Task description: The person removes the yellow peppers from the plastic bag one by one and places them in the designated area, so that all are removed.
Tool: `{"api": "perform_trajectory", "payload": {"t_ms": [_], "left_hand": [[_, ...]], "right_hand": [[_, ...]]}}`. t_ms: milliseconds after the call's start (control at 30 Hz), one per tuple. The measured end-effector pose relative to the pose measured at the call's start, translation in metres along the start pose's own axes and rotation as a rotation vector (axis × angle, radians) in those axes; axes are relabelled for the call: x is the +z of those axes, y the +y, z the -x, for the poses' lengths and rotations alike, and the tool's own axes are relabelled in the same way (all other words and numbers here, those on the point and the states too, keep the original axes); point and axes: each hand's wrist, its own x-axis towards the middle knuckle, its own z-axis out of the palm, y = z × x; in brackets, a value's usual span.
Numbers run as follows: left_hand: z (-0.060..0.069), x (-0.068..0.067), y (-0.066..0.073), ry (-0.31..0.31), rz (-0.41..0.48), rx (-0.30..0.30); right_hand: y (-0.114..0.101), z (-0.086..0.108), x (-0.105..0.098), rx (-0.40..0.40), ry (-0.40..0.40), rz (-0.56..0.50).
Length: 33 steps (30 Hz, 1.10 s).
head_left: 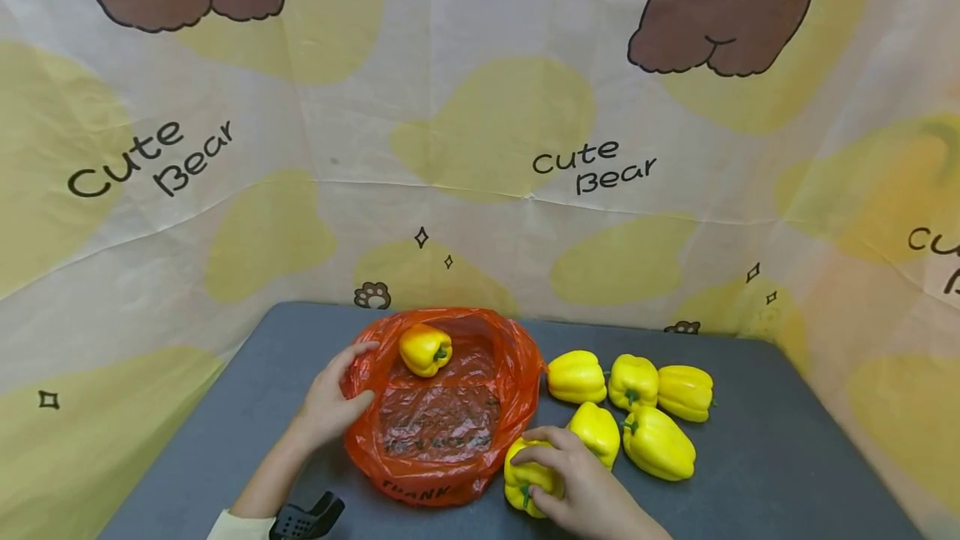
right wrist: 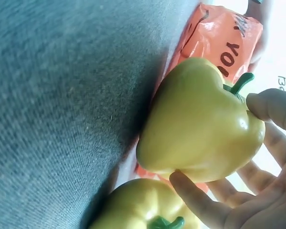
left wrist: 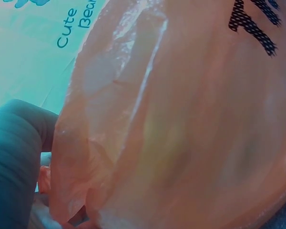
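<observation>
A red plastic bag (head_left: 442, 482) stands with its mouth spread wide, one yellow bell pepper (head_left: 425, 350) inside near the far wall. My left hand (head_left: 337, 394) holds the bag's left rim; the translucent bag side (left wrist: 181, 119) fills most of the left wrist view and hides part of the fingers. Just right of the bag, my right hand (head_left: 581, 482) grips another yellow bell pepper (right wrist: 205, 124) with its fingers curled round it. The green stem of this pepper shows beside a fingertip in the right wrist view.
Several more yellow bell peppers lie right of the bag, including one nearest the bag's rim (head_left: 576, 377) and one at the right front (head_left: 660, 444). They rest on a dark grey table (head_left: 750, 457). A printed cloth (head_left: 480, 123) hangs behind the table.
</observation>
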Motion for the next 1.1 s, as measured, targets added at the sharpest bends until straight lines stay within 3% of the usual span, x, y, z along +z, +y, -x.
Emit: {"api": "perform_trajectory", "payload": {"t_ms": [467,733,1100], "left_hand": [[0.001,0.001,-0.002,-0.024,0.036,-0.031],[0.001,-0.003,0.002,-0.013,0.020,-0.020],[0.000,-0.004,0.003,-0.005,0.004,-0.002]], "right_hand": [[0.005,0.007,-0.011,0.012,-0.019,0.054],[0.010,0.010,-0.014,-0.008,-0.019,0.080],[0.005,0.002,-0.024,-0.073,0.079,0.035]]}}
